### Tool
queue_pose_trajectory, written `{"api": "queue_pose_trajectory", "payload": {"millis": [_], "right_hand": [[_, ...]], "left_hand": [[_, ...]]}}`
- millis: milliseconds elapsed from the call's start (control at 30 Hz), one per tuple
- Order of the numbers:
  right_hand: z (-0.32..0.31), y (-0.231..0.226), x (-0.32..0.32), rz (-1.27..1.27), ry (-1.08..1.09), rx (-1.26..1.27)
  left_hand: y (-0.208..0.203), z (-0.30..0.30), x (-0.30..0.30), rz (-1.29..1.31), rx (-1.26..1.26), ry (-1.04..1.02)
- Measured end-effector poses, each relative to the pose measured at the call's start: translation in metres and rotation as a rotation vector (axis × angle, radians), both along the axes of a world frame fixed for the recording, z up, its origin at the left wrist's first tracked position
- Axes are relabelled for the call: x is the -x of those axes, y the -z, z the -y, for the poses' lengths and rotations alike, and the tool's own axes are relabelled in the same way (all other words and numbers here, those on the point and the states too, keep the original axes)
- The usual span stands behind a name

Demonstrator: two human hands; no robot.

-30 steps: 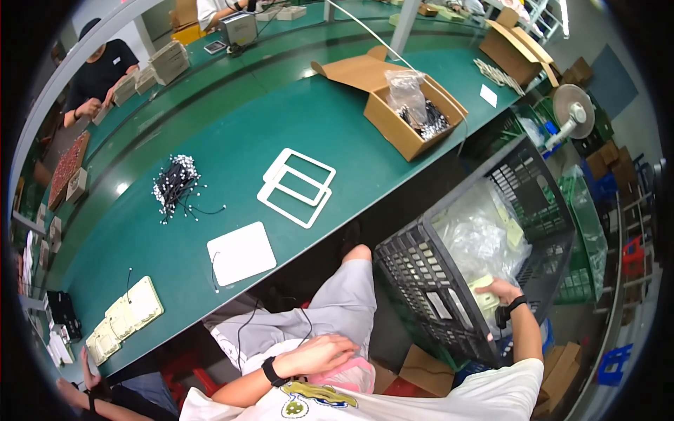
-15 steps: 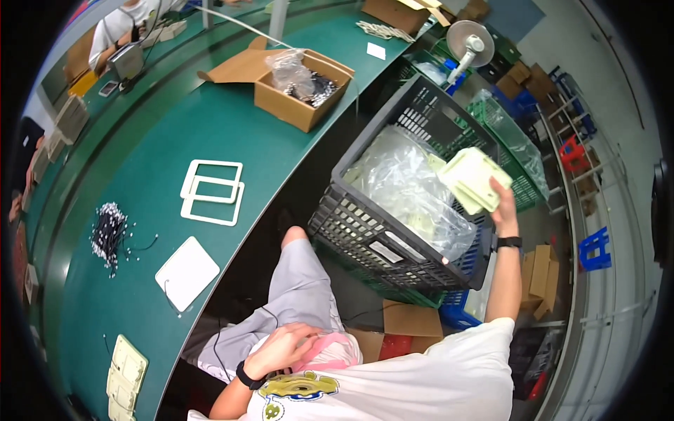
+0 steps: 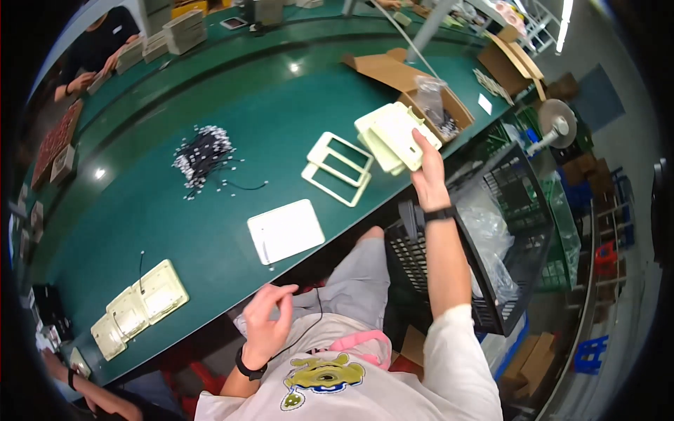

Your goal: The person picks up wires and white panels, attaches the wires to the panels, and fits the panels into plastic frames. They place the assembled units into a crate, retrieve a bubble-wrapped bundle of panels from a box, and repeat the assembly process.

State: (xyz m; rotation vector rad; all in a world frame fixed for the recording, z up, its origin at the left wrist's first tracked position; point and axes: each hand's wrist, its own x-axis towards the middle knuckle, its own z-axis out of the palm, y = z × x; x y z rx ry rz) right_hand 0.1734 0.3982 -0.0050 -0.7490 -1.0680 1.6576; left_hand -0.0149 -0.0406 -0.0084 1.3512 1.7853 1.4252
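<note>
The right hand (image 3: 428, 175) is stretched out over the green table (image 3: 161, 210), its fingers (image 3: 420, 142) closed on the near edge of a stack of cream plastic plates (image 3: 393, 137), which fans up and away from the fingertips toward the open cardboard box (image 3: 421, 88) just beyond. Just left of those fingers lie two cream frames (image 3: 337, 168), and further down-left a white flat panel (image 3: 286, 230). The left hand (image 3: 268, 319) hangs by the lap, fingers loosely curled and holding nothing, well below the stack.
</note>
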Motion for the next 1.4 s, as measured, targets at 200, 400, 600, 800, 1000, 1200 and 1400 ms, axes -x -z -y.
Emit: {"api": "queue_pose_trajectory", "payload": {"millis": [200,400,600,800,1000,1200,1400], "right_hand": [[-0.064,0.053,0.037,-0.113,0.083,0.289],[-0.074,0.035,0.034,-0.013,0.190,0.159],[-0.046,0.002,0.026,-0.166,0.176,0.028],[0.092,-0.047,0.064,-0.033,-0.381,0.044],[0.200,-0.027,0.113,-0.114,-0.606,0.194],[0.195,-0.051,0.064,0.169,-0.853,-0.274],[0.236,-0.101,0.068,0.881,-0.750,-1.862]], "left_hand": [[0.014,0.017,0.055,0.060,0.001,-0.369],[0.009,-0.018,0.076,-0.098,0.104,-0.240],[-0.006,-0.043,0.082,-0.412,0.127,-0.058],[-0.035,-0.036,0.087,-0.028,0.099,-0.151],[-0.045,-0.073,0.065,0.849,-0.218,-0.098],[-0.053,-0.057,0.095,0.798,-0.127,-0.088],[-0.034,-0.076,0.121,0.408,0.267,0.602]]}}
